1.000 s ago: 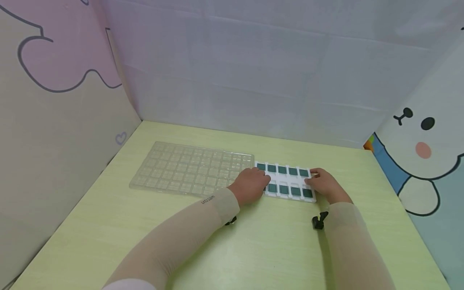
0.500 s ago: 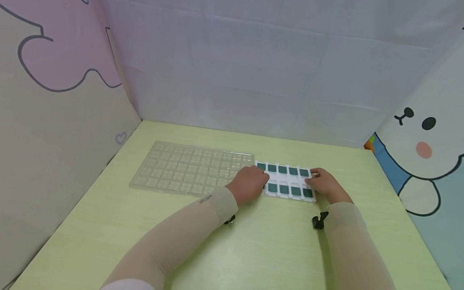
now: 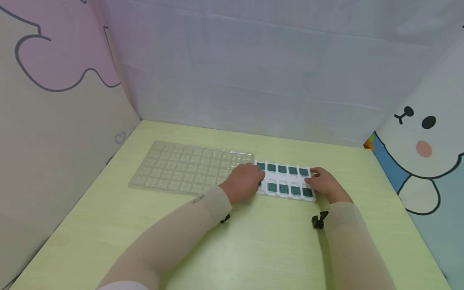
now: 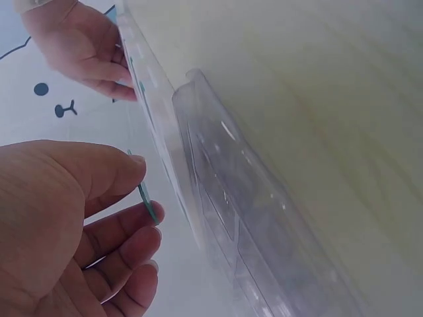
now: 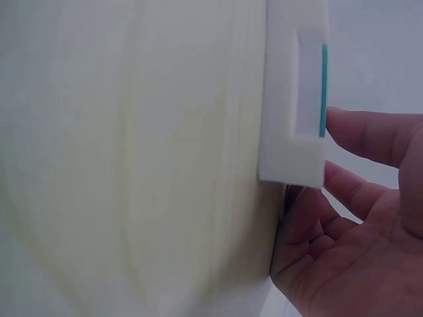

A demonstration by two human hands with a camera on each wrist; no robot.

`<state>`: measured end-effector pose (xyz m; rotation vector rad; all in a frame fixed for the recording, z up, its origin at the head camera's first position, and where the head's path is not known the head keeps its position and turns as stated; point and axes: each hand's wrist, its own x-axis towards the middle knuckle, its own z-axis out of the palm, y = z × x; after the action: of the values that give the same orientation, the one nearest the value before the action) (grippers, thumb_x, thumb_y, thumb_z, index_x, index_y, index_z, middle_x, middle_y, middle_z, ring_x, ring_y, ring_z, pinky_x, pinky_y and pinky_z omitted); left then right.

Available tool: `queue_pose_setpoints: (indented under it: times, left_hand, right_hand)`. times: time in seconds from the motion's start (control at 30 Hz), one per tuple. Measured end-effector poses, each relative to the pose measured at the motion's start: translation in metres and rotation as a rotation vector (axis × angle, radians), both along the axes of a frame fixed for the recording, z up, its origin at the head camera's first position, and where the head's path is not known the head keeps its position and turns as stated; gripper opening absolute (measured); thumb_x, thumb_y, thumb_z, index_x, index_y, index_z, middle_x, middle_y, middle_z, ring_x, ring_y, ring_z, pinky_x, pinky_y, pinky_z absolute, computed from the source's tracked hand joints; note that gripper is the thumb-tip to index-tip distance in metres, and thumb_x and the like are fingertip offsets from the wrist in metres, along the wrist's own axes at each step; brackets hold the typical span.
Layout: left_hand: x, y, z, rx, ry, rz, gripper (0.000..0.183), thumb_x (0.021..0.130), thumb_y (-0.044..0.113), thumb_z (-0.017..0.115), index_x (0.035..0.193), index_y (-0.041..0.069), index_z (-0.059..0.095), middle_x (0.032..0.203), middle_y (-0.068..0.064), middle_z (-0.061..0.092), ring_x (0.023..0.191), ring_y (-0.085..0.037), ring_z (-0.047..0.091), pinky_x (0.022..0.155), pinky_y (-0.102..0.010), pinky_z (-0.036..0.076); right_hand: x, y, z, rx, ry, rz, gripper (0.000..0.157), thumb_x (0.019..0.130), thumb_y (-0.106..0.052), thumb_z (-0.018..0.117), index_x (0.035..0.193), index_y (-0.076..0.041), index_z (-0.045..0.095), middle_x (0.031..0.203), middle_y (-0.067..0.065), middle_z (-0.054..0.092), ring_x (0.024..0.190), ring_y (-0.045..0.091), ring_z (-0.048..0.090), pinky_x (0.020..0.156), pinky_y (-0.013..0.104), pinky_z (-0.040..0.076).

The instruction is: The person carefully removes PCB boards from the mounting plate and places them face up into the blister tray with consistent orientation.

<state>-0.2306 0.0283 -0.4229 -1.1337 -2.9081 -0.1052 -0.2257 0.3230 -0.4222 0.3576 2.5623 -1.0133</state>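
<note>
The left hand (image 3: pixel 243 183) pinched a green plate (image 4: pixel 147 200) near nine o'clock on the white rack (image 3: pixel 286 178) — seemingly mid-transfer — while the right hand (image 3: pixel 326 186) gripped three o'clock; next called for steady aim.

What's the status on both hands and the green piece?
Left hand pinching green piece. Right hand holding right end of white tray. Clear tray alongside. Nothing visibly in the way.

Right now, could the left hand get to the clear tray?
Probably yes: the left hand is at or over the right end of the clear tray, with nothing visible in between. It does pinch a green piece, though.
</note>
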Motion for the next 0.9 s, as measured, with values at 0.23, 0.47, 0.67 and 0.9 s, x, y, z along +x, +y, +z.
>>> queue_pose_setpoints:
  times: [0.23, 0.47, 0.67, 0.9]
  left_hand:
    - [0.004, -0.011, 0.010, 0.063, -0.033, 0.022, 0.013, 0.099, 0.013, 0.066, 0.111, 0.015, 0.071, 0.100, 0.005, 0.065, 0.088, -0.015, 0.053, 0.079, -0.029, 0.047]
    - [0.005, -0.016, 0.010, 0.068, -0.054, 0.055, 0.017, 0.097, 0.017, 0.070, 0.114, 0.017, 0.072, 0.101, 0.005, 0.063, 0.089, -0.015, 0.053, 0.082, -0.029, 0.047]
    - [0.006, -0.020, 0.007, 0.054, -0.059, 0.065, 0.018, 0.097, 0.019, 0.071, 0.115, 0.017, 0.072, 0.104, 0.004, 0.064, 0.091, -0.016, 0.053, 0.085, -0.031, 0.048]
    - [0.006, -0.025, 0.003, 0.050, -0.025, 0.047, 0.016, 0.097, 0.018, 0.072, 0.113, 0.017, 0.072, 0.103, 0.005, 0.065, 0.091, -0.016, 0.055, 0.084, -0.030, 0.049]
  right_hand:
    - [0.000, 0.000, 0.000, -0.002, -0.002, -0.002, 0.068, 0.105, -0.030, 0.056, 0.158, 0.003, 0.027, 0.155, 0.033, 0.032, 0.134, 0.047, 0.038, 0.113, 0.065, 0.030]
    - [0.001, -0.002, -0.001, 0.004, -0.001, -0.009, 0.067, 0.105, -0.030, 0.056, 0.157, 0.002, 0.028, 0.153, 0.033, 0.034, 0.132, 0.047, 0.039, 0.112, 0.064, 0.032]
    - [0.000, -0.001, 0.000, 0.000, -0.003, -0.015, 0.067, 0.106, -0.029, 0.055, 0.157, 0.003, 0.027, 0.153, 0.033, 0.032, 0.133, 0.047, 0.038, 0.113, 0.064, 0.031]
    - [-0.003, 0.000, -0.002, -0.003, 0.003, -0.013, 0.067, 0.106, -0.029, 0.056, 0.157, 0.003, 0.028, 0.153, 0.034, 0.032, 0.133, 0.047, 0.039, 0.113, 0.064, 0.032]
